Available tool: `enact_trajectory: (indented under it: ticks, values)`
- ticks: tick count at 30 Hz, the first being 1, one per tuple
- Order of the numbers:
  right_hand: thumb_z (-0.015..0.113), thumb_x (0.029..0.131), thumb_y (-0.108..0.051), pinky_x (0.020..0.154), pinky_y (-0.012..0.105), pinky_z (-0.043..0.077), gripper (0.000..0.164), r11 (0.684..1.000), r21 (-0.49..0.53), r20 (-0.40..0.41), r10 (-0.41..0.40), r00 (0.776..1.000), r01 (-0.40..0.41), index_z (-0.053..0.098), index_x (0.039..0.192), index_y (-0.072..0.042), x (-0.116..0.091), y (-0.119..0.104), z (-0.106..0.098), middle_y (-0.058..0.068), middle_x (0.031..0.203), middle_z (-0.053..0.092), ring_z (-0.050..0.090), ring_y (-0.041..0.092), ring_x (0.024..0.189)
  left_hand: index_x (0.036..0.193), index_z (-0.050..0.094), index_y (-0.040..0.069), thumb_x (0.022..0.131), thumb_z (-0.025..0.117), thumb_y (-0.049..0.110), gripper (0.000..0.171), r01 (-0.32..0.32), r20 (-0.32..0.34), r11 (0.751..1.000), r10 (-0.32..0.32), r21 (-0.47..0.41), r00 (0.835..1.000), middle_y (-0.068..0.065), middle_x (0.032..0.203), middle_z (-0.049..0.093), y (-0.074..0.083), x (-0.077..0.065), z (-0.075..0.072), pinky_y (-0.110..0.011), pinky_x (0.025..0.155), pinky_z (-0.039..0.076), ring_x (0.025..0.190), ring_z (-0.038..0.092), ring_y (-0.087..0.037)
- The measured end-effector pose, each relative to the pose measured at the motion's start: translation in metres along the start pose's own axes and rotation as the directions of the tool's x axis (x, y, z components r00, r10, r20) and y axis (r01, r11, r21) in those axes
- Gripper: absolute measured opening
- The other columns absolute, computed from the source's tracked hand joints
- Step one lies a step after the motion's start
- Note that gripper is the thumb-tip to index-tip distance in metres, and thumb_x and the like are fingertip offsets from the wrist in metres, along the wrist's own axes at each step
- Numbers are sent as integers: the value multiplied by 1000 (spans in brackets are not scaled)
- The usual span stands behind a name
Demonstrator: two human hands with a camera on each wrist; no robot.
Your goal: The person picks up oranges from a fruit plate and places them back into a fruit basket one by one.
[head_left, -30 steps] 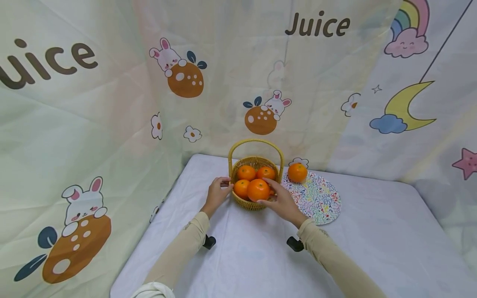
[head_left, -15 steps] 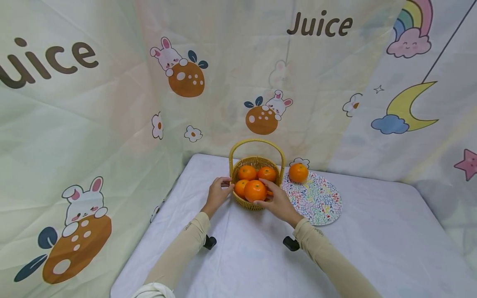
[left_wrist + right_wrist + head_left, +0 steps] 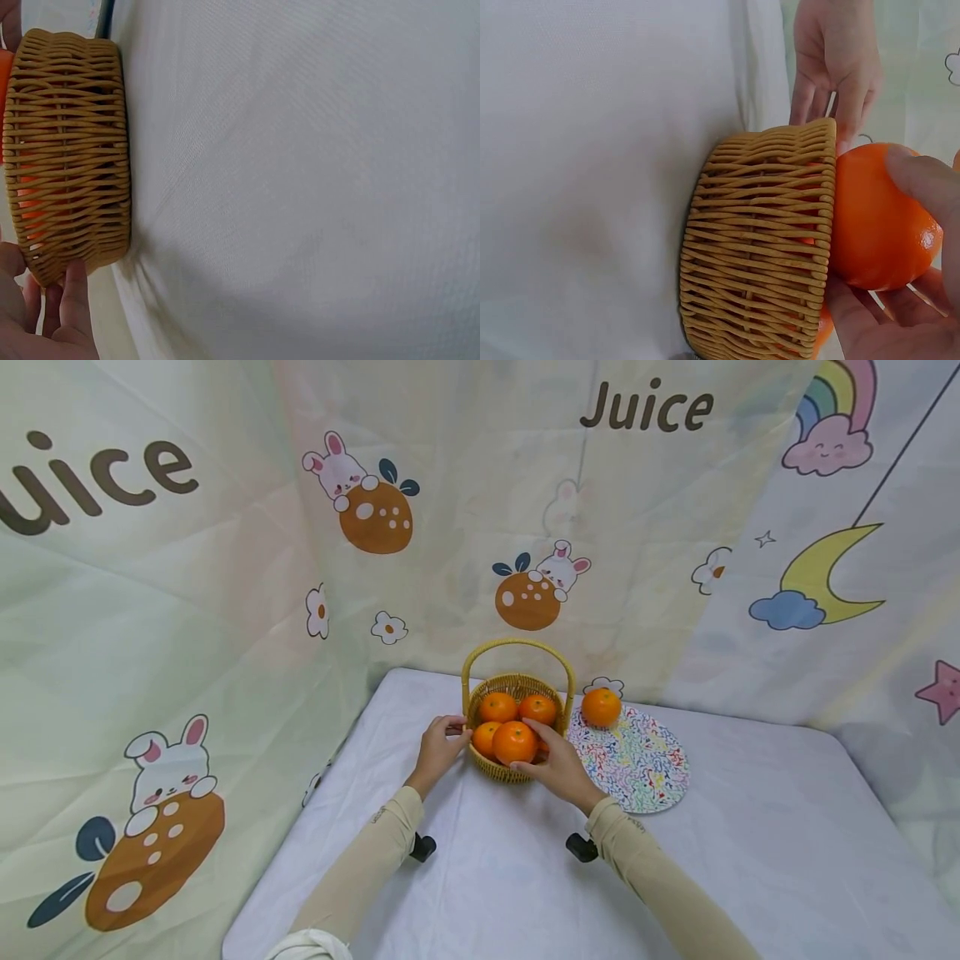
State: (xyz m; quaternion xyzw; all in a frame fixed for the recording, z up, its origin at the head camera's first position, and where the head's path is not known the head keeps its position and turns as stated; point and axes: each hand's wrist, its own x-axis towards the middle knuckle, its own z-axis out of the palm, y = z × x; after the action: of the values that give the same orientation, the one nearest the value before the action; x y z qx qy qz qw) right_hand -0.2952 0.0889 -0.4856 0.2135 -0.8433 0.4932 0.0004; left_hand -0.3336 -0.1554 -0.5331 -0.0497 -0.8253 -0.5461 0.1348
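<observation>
A wicker basket (image 3: 501,773) with a tall arched handle (image 3: 517,642) stands at the back of the table. Several oranges (image 3: 498,707) lie inside it. My right hand (image 3: 561,768) holds another orange (image 3: 881,221) over the basket's front rim, thumb on one side and fingers on the other. At the basket's left side, my left hand (image 3: 437,752) pinches the rim between thumb and fingers, and in the left wrist view its fingertips (image 3: 75,281) lie against the woven wall.
Right of the basket lies a round speckled mat (image 3: 641,768) with one orange (image 3: 601,707) at its far edge. A printed cloth backdrop (image 3: 450,485) rises behind the white-covered table (image 3: 495,893). Black mounts (image 3: 581,847) sit under both wrists.
My right hand has shifted slightly left with the orange, covering more of the front left orange in the basket. The left hand has kept its place at the rim.
</observation>
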Motion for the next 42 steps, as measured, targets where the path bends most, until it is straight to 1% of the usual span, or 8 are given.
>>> enact_trajectory:
  ticks: [5,12,19,22,26,30,35,42]
  values:
    - [83,78,-21,95,40,51,80,1000,9,-20,4,1000,-3,42,145,-4,0,1,3,11,141,49,53,28,123,110,66,1,89,71,12,23,14,7,1000,-14,-3,1000,-12,106,58,0,0,0,-42,92,53,96,64,-26]
    - [83,78,-23,94,40,52,81,1000,3,-42,-2,999,2,42,145,-5,-2,0,1,11,141,49,54,28,121,110,66,0,89,72,11,24,12,6,1000,-12,-11,1000,-12,107,58,2,0,0,-43,92,53,97,64,-27]
    - [84,77,-25,93,39,52,82,999,4,-53,-36,998,36,43,145,-5,-5,2,-1,11,141,49,54,30,122,110,66,1,89,72,12,24,16,8,1000,-16,-7,1000,-12,107,58,1,0,0,-42,92,53,97,64,-26]
    - [85,76,-23,95,41,50,83,999,27,-48,-41,998,43,43,145,-4,-7,3,-4,12,142,49,53,30,124,110,67,1,89,72,12,24,13,6,1000,-13,-1,1000,-11,107,59,0,0,0,-40,91,53,97,64,-25]
    - [84,78,-19,97,44,48,81,999,50,-35,-21,999,22,42,145,-4,-10,4,-10,13,144,46,51,30,126,110,67,1,89,72,13,24,19,8,1000,-19,6,1000,-11,108,59,1,0,-1,-36,90,53,98,64,-24]
    - [82,80,-21,96,46,49,79,1000,12,-42,4,999,-4,42,146,-6,-15,7,-18,13,146,46,50,32,126,111,66,0,89,72,13,26,28,12,1000,-28,8,1000,-11,109,59,1,0,-1,-33,89,54,98,64,-23]
    - [81,81,-21,97,45,49,78,999,-4,-59,32,998,-33,41,147,-8,-22,13,-31,13,145,47,49,32,128,111,66,1,89,71,11,25,27,3,1000,-27,6,1000,-10,108,59,3,0,0,-33,89,54,98,64,-23]
    - [79,83,-27,100,45,46,81,993,-14,-92,114,989,-116,36,150,-13,-33,28,-51,10,147,45,47,30,130,112,66,-2,89,71,12,27,12,-2,1000,-12,-4,1000,-12,108,58,2,-2,-1,-36,89,54,97,64,-25]
